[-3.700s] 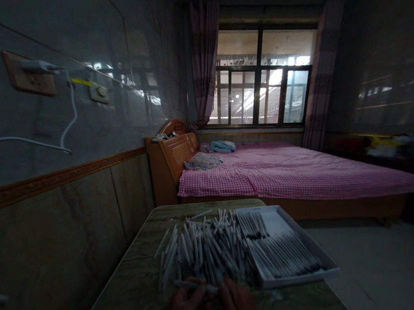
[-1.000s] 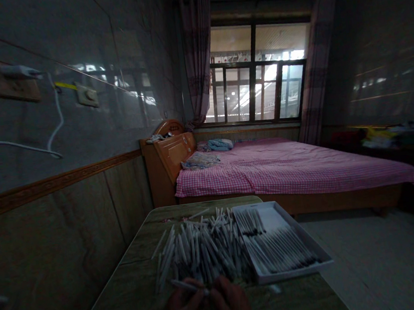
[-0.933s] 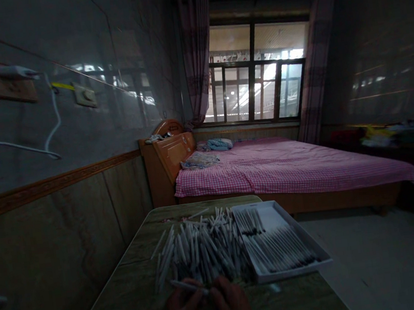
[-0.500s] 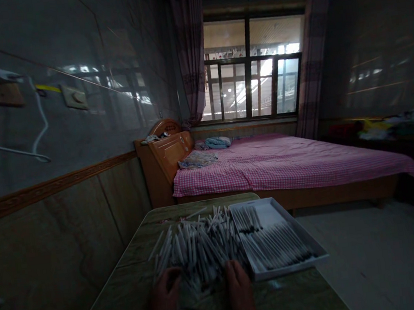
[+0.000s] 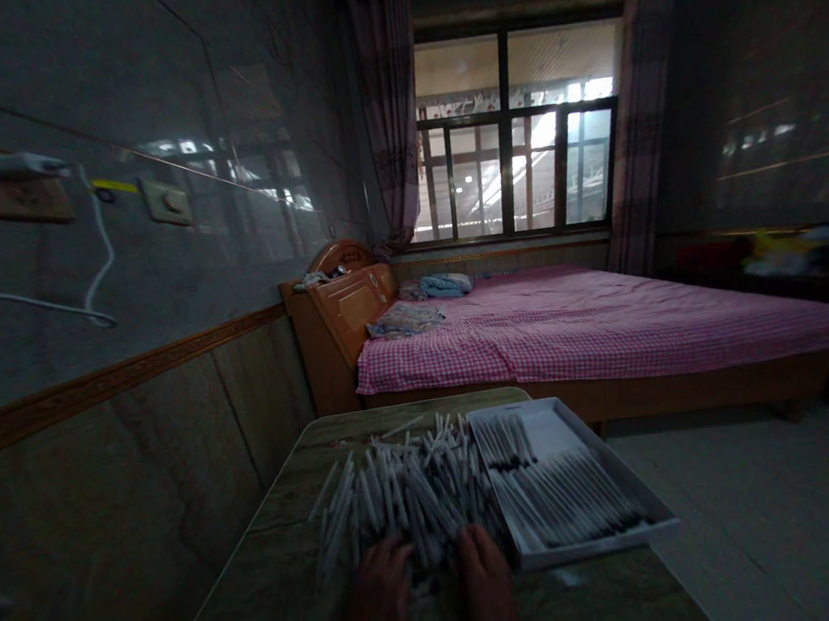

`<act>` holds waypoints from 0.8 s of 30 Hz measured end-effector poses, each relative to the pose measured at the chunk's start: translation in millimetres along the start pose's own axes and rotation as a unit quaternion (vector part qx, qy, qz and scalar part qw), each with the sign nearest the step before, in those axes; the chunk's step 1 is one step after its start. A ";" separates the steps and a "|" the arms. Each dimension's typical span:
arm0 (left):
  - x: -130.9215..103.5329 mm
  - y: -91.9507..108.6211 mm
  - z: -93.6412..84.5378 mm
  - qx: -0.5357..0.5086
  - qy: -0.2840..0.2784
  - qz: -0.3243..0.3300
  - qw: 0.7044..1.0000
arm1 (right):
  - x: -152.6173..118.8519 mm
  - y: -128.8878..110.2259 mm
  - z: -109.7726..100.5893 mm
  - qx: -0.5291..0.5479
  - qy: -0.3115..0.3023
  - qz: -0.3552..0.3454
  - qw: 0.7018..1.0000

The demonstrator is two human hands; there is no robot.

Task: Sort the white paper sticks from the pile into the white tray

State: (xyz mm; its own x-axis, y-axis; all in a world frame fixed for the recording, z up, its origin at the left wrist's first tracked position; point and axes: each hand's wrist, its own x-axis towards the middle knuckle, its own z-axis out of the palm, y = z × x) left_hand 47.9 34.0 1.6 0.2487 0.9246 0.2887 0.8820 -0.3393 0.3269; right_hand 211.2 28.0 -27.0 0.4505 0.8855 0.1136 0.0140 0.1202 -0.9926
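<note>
A loose heap of slim white pen-like sticks (image 5: 407,493) lies on a small table, many with dark ends. My left hand (image 5: 379,582) is at the near edge of this heap, its fingers curled down among the nearest sticks. Close by on the right, my right hand (image 5: 484,569) touches the heap's near right side, fingers bent and held together. Dim light and blur hide what is between the fingers of either hand. Beside the heap stands a shallow white box (image 5: 565,554), where similar sticks lie side by side in two rows, dark ends toward me.
The table (image 5: 268,590) has a patterned top and a pale edge. Behind it is a bed (image 5: 574,321) with a pink checked cover and wooden headboard. A tiled wall (image 5: 177,471) runs along the left, with a socket (image 5: 14,188) and white cable.
My left hand has moved right and inward, closer to my right hand, and its fingers have curled onto the sticks. The whole view has shifted slightly.
</note>
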 end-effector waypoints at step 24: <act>1.4 -134.8 -1.7 0.055 0.033 0.029 0.998 | -3.3 -11.2 -8.1 0.011 -0.005 -0.018 1.000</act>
State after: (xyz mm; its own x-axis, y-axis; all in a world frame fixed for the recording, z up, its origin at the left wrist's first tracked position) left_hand -71.3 80.8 -40.5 0.2770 0.8889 0.3649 0.9061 -0.3680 0.2086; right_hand 216.8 20.1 -16.6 0.4405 0.8851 0.1500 0.0111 0.1617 -0.9868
